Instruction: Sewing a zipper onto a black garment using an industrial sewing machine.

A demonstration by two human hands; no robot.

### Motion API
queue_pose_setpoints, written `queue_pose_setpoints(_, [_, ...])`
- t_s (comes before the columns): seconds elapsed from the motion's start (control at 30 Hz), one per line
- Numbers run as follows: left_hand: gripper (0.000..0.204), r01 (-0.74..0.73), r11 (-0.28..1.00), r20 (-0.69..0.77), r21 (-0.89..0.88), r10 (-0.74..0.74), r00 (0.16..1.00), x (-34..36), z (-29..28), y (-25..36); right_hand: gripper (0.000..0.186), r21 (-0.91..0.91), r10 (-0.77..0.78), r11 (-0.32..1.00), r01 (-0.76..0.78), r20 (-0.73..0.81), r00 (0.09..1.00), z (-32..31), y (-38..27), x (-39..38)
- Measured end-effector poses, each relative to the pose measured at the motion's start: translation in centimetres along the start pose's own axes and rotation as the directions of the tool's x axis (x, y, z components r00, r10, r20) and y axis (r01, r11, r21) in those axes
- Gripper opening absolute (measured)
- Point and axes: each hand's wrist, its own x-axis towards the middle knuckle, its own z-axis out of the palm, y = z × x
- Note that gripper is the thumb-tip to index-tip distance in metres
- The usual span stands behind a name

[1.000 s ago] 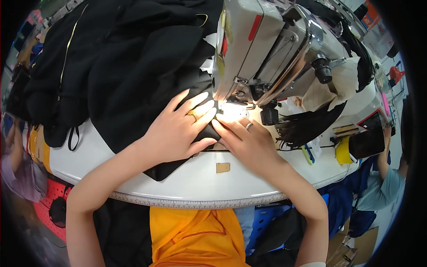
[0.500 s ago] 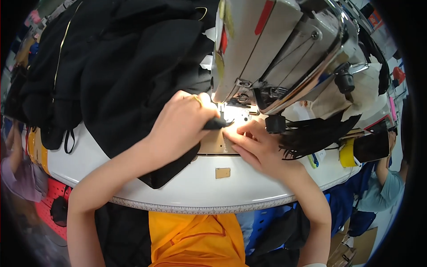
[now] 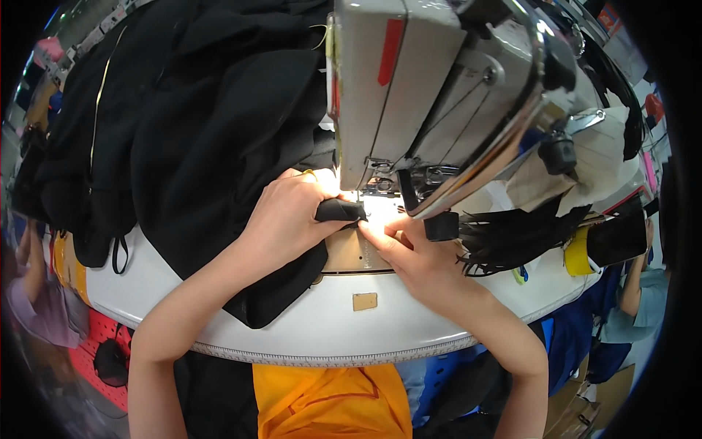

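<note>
White table [image 3: 380, 329] below, the left hand [image 3: 287, 212] grips black fabric [image 3: 339, 211]; I cannot tell whether the right hand [image 3: 424, 257] does.

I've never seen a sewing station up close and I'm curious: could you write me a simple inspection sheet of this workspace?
Surface: white table, with a measuring strip along its near edge.
Job's things: sewing machine, its lamp lit; black fabric heaped to its left.
Clutter: black strips and a yellow object on the right.
Hands: left hand grips a folded black edge; right hand has its fingertips by the fold's end, grip unclear.
Cables: nothing seen that is plainly a cable.
Surroundings: a person in purple at left, another in blue-green at right.
</note>
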Motion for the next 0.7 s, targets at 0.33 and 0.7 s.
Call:
queue_pose_setpoints(0.33, [0.020,0.085,0.996,0.071,-0.029,-0.083,0.994,0.8,-0.1,0.5,0.043,-0.236,-0.123,0.967,0.095,-0.104,0.987,1.4,0.3,0.4])
queue_pose_setpoints(0.7, [0.040,-0.340,0.887,0.206,0.313,0.286,0.936,-2.0,-0.8,3.2,0.013,-0.017,-0.103,0.994,0.103,0.010,0.995,-1.0,1.0,1.0])
